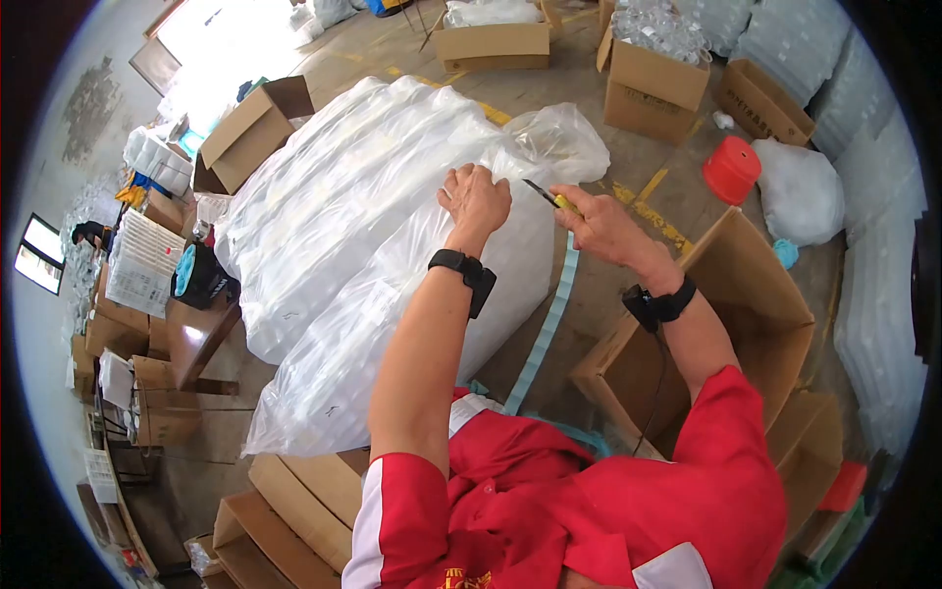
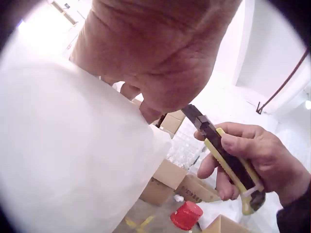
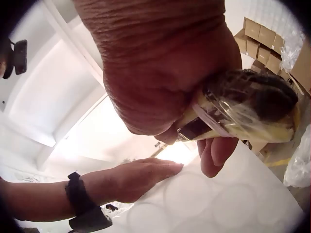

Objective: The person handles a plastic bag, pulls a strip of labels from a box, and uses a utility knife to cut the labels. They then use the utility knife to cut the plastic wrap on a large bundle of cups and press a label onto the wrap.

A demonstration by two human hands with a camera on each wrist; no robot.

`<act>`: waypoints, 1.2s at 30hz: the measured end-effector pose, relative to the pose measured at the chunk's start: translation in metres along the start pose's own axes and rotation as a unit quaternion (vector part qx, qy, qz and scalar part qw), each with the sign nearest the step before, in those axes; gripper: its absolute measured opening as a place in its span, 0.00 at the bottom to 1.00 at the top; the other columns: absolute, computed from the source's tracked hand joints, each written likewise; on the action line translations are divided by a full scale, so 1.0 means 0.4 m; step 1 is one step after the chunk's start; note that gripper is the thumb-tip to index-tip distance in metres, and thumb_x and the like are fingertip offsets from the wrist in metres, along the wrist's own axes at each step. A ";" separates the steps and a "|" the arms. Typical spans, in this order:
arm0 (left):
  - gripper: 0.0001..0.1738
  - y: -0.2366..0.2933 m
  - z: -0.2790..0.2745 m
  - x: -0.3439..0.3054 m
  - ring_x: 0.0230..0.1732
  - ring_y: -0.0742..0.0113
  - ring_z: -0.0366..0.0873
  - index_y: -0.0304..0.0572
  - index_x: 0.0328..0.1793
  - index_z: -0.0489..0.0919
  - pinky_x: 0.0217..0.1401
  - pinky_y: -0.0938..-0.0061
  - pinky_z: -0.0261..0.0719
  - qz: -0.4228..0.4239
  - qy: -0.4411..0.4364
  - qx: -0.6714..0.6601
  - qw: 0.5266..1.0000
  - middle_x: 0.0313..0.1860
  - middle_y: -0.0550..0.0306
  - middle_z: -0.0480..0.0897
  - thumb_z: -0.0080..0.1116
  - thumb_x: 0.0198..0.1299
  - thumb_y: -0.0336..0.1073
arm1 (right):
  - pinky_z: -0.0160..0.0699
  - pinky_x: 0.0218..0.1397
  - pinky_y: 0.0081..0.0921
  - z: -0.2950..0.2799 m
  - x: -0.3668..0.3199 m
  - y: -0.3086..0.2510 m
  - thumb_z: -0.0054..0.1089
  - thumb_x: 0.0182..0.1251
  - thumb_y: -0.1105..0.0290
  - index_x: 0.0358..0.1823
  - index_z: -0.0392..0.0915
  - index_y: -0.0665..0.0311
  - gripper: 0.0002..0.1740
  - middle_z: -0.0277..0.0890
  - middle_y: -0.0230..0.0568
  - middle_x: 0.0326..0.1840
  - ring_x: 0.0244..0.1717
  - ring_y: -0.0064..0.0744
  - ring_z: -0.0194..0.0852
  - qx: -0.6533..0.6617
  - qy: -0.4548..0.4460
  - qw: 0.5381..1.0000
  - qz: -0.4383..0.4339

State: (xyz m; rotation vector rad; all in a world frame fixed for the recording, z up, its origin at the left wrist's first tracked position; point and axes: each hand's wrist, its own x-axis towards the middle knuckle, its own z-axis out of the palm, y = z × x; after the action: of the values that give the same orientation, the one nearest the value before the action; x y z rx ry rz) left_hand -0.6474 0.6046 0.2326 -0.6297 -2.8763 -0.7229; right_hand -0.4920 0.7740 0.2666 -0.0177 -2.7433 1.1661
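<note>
A large clear plastic bag (image 1: pixel 392 226) lies in front of me, packed with rows of white, round-ended items. My left hand (image 1: pixel 476 201) grips the plastic along the bag's upper right side, fingers bent over its edge in the left wrist view. Just to the right, my right hand (image 1: pixel 603 228) holds a yellow and black utility knife (image 2: pixel 233 165) with its blade toward the left hand. Clear tape wraps the butt of the knife in the right wrist view. Loose bag film (image 1: pixel 559 142) bunches beyond the left hand.
An open carton (image 1: pixel 751 265) stands close at my right, and more cartons (image 1: pixel 285 520) sit at lower left. A red bucket (image 1: pixel 731 170) and a stuffed white bag (image 1: pixel 800 191) are on the floor at right. A wooden bench (image 1: pixel 201 339) stands at left.
</note>
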 end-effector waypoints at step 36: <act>0.15 -0.056 -0.082 -0.035 0.77 0.49 0.69 0.39 0.48 0.86 0.75 0.61 0.68 0.023 -0.140 -0.298 0.944 0.80 0.47 0.68 0.64 0.60 0.40 | 0.85 0.34 0.35 -0.001 0.156 -0.037 0.54 0.78 0.61 0.64 0.75 0.72 0.23 0.85 0.52 0.39 0.24 0.35 0.85 0.119 -0.057 0.990 0.055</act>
State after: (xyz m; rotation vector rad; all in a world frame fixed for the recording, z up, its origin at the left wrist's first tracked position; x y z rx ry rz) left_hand -0.6441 0.5660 0.2490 -0.9220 -2.8496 -1.6456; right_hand -0.5528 0.7688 0.2864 -0.0771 -2.7092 1.5643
